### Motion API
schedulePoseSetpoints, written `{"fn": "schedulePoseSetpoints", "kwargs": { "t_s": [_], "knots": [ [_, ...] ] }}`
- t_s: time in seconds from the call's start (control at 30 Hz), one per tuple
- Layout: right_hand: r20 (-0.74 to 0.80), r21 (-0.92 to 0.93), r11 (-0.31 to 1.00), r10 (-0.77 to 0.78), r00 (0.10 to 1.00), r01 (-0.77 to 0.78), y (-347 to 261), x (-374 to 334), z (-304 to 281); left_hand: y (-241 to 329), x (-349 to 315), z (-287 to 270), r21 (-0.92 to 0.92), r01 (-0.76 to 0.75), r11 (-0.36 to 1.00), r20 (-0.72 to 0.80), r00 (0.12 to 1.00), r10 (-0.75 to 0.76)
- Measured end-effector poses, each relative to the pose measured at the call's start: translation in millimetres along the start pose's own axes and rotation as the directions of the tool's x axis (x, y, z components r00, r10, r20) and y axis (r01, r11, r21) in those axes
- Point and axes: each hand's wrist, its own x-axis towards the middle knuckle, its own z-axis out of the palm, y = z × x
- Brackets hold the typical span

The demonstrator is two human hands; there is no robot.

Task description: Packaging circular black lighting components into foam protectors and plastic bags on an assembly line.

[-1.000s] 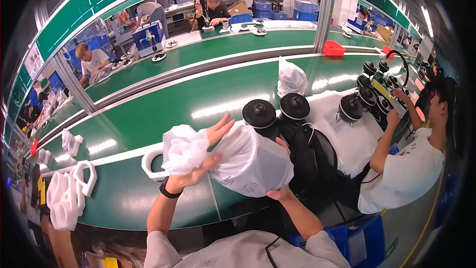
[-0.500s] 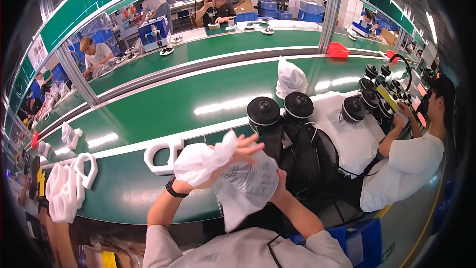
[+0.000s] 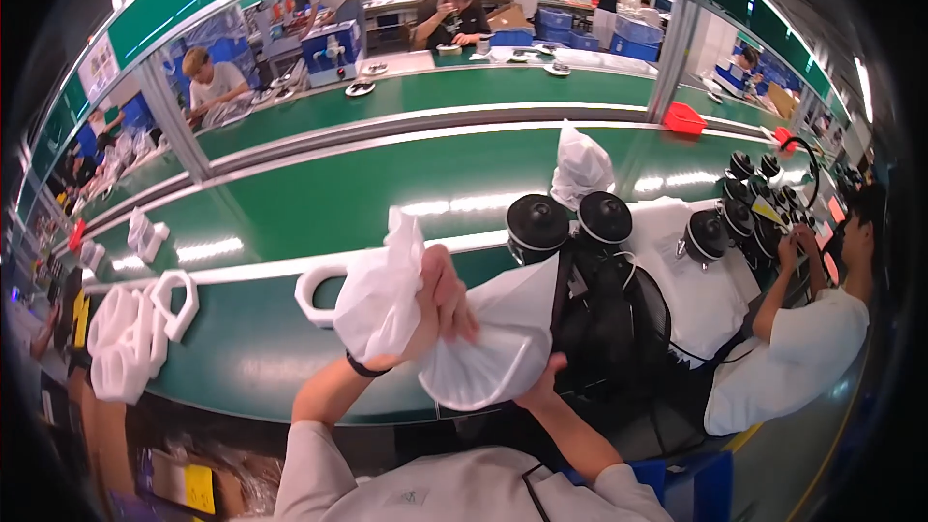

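Observation:
My left hand has its fingers curled around bunched white plastic. A puffed white bag covers part of that hand and stands up on its left side. Between my hands a second stretch of thin white plastic bag spreads out with a rounded lower edge. My right hand grips the lower right edge of this bag, thumb showing and the other fingers hidden behind the plastic. Whether both pieces belong to one bag, and whether anything is inside, I cannot tell. Just beyond my left hand lies a white foam ring, partly covered.
Several foam rings are piled at the left. Black dome-topped devices stand to the right beside a black mesh item. A bagged item sits on the green conveyor. A co-worker works close on the right.
My left fingers were spread apart and are now closed on the plastic. The bag between my hands has swung up and opened wider. The whole view has shifted slightly.

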Motion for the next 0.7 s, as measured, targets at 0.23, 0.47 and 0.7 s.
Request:
{"fn": "schedulePoseSetpoints", "kwargs": {
  "t_s": [0.23,0.47,0.7],
  "knots": [
    [-0.031,-0.887,0.458,-0.172,0.985,0.052,-13.9,4.9,-9.1,-35.7,40.6,-28.5,0.793,-0.574,0.204,0.391,0.736,0.552],
    [-0.044,-0.786,0.618,-0.053,0.998,-0.001,-21.6,-9.2,-70.0,5.4,36.3,3.0,0.380,-0.478,0.792,0.657,0.742,0.132],
    [-0.115,-0.371,0.926,-0.117,0.986,0.067,16.3,22.9,46.3,23.7,31.1,4.5,0.412,-0.322,0.852,0.374,0.913,0.165]
  ]
}}
